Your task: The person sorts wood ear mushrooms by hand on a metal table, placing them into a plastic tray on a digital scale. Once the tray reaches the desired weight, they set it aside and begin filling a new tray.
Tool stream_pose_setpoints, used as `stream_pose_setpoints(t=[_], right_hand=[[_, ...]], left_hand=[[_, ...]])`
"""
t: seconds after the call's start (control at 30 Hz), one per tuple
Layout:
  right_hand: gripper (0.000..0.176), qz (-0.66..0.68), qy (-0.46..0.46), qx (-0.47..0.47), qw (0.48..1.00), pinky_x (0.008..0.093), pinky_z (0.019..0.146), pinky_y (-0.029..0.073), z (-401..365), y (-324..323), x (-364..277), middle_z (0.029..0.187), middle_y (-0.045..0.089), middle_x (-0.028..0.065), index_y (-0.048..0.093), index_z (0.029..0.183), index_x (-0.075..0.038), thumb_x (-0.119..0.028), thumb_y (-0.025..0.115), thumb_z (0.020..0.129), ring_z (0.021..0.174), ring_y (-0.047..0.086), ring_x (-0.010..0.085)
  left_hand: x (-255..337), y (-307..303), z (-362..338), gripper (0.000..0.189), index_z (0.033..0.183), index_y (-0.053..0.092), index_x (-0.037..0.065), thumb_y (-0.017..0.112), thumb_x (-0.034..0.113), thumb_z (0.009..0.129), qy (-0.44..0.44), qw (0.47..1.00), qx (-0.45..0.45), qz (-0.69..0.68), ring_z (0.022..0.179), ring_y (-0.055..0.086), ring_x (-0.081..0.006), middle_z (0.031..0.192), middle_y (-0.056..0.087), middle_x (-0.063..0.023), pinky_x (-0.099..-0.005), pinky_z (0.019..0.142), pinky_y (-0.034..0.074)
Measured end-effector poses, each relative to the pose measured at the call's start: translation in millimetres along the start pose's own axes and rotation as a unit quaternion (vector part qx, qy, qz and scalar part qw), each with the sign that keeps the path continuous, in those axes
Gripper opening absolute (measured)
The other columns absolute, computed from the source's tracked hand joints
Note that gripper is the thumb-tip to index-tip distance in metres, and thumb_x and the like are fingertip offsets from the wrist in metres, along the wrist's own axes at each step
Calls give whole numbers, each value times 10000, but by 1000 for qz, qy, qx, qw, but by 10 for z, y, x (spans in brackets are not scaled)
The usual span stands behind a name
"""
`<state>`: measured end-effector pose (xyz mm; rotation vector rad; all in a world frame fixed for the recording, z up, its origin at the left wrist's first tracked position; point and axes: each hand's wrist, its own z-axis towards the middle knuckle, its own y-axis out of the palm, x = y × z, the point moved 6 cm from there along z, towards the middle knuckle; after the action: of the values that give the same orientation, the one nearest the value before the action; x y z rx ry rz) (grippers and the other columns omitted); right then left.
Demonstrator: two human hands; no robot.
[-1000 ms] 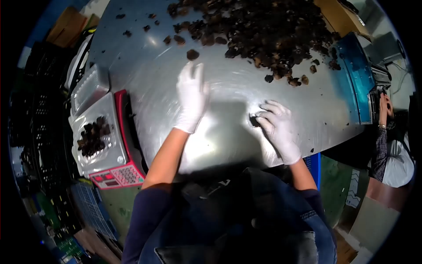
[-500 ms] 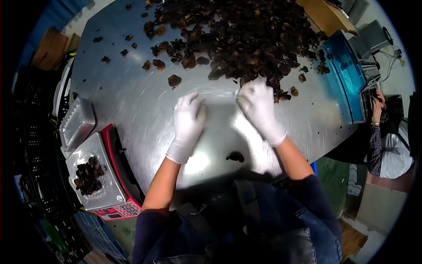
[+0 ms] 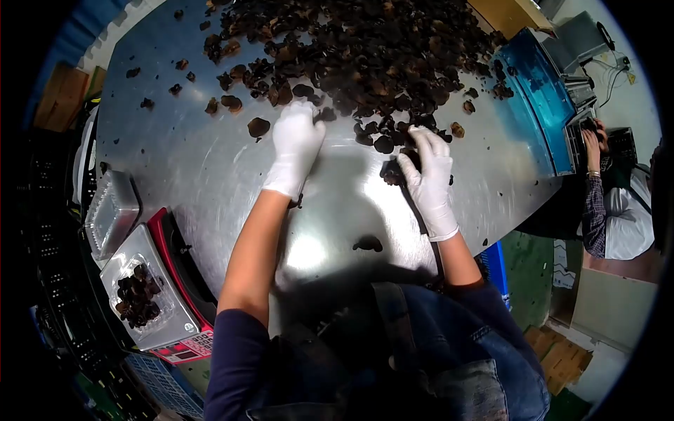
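A large heap of dark, wrinkled wood ear mushrooms (image 3: 365,56) covers the far side of the metal table (image 3: 210,168). My left hand (image 3: 295,140), in a white glove, is at the heap's near edge. Its fingers curl down out of sight, and anything in them is hidden. Lower right, my gloved right hand (image 3: 432,172) has thumb and fingers apart over a few loose mushroom pieces (image 3: 391,172). Another piece (image 3: 367,243) lies by itself closer to my body.
On the left stands a red scale (image 3: 184,263) bearing a clear tray of mushrooms (image 3: 138,295). Behind it are stacked clear plastic trays (image 3: 111,210). A blue metal bin (image 3: 539,102) borders the table's right side, where another person's hands (image 3: 595,140) work.
My left hand has moved forward to the heap's edge. The right hand has come back slightly and spread its fingers, with loose pieces now around it. The view has shifted a little.
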<state>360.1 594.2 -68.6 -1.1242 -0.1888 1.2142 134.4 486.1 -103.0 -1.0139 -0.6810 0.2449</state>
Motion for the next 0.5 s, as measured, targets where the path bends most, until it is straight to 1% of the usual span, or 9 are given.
stream_pose_setpoints(t=[0.13,0.2,0.23,0.27,0.33,0.37,0.4,0.43,0.5], right_hand=[[423,0,-153,-179,972,409,975,371,-580,220,-298,1252,558,87,630,1182,-165,-229,705,770,1173,518,297],[390,59,-154,-159,974,414,951,388,-528,-9,-473,1230,575,78,645,1132,-148,-195,706,750,1142,545,272],[331,101,-126,-170,972,410,916,417,-400,1,-324,1194,601,82,663,1084,-128,-199,703,763,1113,564,268],[290,63,-128,-78,987,404,889,442,-200,-169,-267,1157,624,98,684,1052,-109,-209,696,781,1089,573,276],[343,43,-43,10,998,446,930,434,129,-208,86,1200,623,122,678,1108,-80,-240,690,805,1113,558,337],[404,-52,23,33,998,452,956,424,212,-152,282,1243,604,137,651,1178,-83,-275,689,824,1150,538,352],[484,-87,72,38,993,452,986,399,276,-41,524,1271,584,144,622,1237,-98,-338,707,826,1200,504,339],[583,-120,111,-3,987,448,1011,368,321,76,679,1285,571,146,585,1299,-118,-395,729,807,1246,468,320],[443,-139,118,-60,981,436,1026,337,339,237,768,1268,583,115,664,1126,-105,-389,741,795,1256,459,292]], left_hand=[[119,-365,-489,208,893,640,29,725,122,727,9,985,-157,-76,938,609,-321,892,632,-142,-409,815,502],[218,-403,-556,227,913,653,32,739,114,720,13,965,-223,-135,934,610,-312,900,630,-140,-402,817,502],[226,-436,-555,245,935,664,33,747,121,722,-7,965,-215,-149,930,610,-304,909,628,-133,-397,823,500],[224,-457,-580,264,957,675,34,755,127,724,-29,964,-208,-162,926,609,-296,918,627,-127,-392,830,498],[193,-235,-470,287,1000,676,36,752,142,745,-9,970,-170,-173,926,606,-294,930,625,-117,-384,836,496],[291,-170,-359,307,1017,676,38,753,163,749,47,978,-101,-179,934,605,-292,938,629,-117,-382,834,496],[427,-160,-279,327,1035,675,39,754,185,753,101,977,-33,-184,942,604,-290,945,632,-117,-380,832,496],[514,-68,-210,343,1038,668,38,755,212,755,68,983,-50,-161,956,609,-298,969,639,-129,-385,831,497],[641,135,-97,360,1025,650,32,753,251,759,11,990,-107,-95,973,622,-318,1014,650,-149,-400,825,501]])
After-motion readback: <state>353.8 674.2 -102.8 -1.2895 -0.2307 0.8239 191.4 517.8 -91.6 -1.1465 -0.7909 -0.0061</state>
